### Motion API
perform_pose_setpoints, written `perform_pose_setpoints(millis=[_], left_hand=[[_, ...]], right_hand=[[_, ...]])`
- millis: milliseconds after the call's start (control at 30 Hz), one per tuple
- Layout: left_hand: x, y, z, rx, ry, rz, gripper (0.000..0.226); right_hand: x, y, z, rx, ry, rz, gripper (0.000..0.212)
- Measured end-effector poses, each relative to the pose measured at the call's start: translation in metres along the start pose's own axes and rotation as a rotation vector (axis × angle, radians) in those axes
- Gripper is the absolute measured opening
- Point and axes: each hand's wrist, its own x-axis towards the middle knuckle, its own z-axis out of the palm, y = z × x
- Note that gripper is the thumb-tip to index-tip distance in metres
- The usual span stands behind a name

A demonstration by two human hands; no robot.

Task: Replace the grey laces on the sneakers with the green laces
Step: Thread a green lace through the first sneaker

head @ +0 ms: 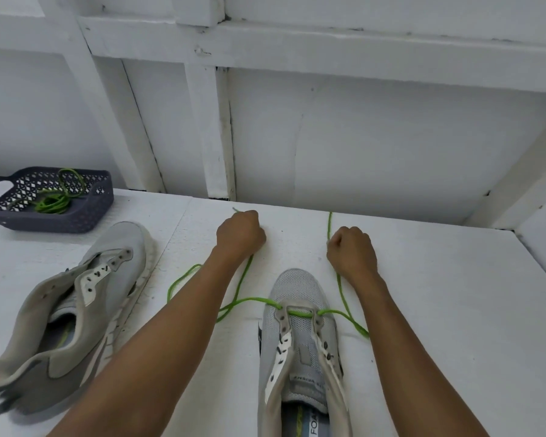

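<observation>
Head view: left hand, frame centre, fisted round one end of green lace; right hand fisted round other end. Lace threaded through front eyelets of sneaker, lower centre. Second sneaker tipped over, left. Spare green lace in basket, upper left.

A white bench with a matte, faintly textured top runs to a white-painted wall at the far side. The wall is framed by a horizontal beam and an upright post. Soft, even light.
</observation>
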Motion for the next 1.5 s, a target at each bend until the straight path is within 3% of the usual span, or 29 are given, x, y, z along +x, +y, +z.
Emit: perform_pose_setpoints(millis=[100,233,300,400,533,600,667,800,933,1067,1233,1400,1500], left_hand=[[-0.003,-0.001,-0.008,-0.25,0.019,0.022,0.013],[-0.026,-0.002,-0.038,-0.988,-0.019,-0.032,0.017],[-0.044,-0.003,-0.054,-1.132,-0.048,0.0,0.019],[-0.066,-0.006,-0.071,-1.192,-0.105,0.06,0.018],[-0.088,-0.012,-0.082,-1.061,-0.202,0.095,0.033],[-0.099,-0.013,-0.084,-0.885,-0.237,0.163,0.028],[-0.107,-0.014,-0.08,-0.65,-0.264,0.304,0.02],[-0.122,-0.014,-0.064,-0.319,-0.36,0.523,0.016],[-0.133,-0.013,-0.051,-0.225,-0.303,0.554,0.007],[-0.138,-0.014,-0.046,-0.168,-0.266,0.545,0.008],[-0.14,-0.012,-0.046,-0.116,-0.346,0.506,0.019],[-0.138,-0.006,-0.047,-0.175,-0.356,0.473,0.011],[-0.139,-0.009,-0.047,-0.217,-0.309,0.534,0.011]], right_hand=[[-0.007,0.0,-0.01,0.482,-0.006,-0.001,0.009],[-0.032,-0.008,-0.044,1.138,-0.062,0.005,0.017],[-0.044,-0.01,-0.058,1.147,-0.004,0.031,0.016],[-0.058,-0.007,-0.069,0.936,0.049,0.122,0.012],[-0.074,0.009,-0.078,0.389,-0.009,0.116,0.008],[-0.082,0.013,-0.084,0.122,-0.054,0.038,0.008],[-0.091,0.01,-0.09,0.006,-0.091,-0.027,0.004],[-0.109,-0.009,-0.098,0.197,-0.183,-0.205,0.006],[-0.12,-0.021,-0.09,0.152,-0.41,-0.228,0.005],[-0.125,-0.02,-0.078,0.165,-0.394,-0.199,0.007],[-0.128,-0.018,-0.071,0.162,-0.386,-0.231,0.03],[-0.124,-0.021,-0.067,0.137,-0.376,-0.196,0.035],[-0.125,-0.019,-0.063,0.308,-0.366,-0.074,0.035]])
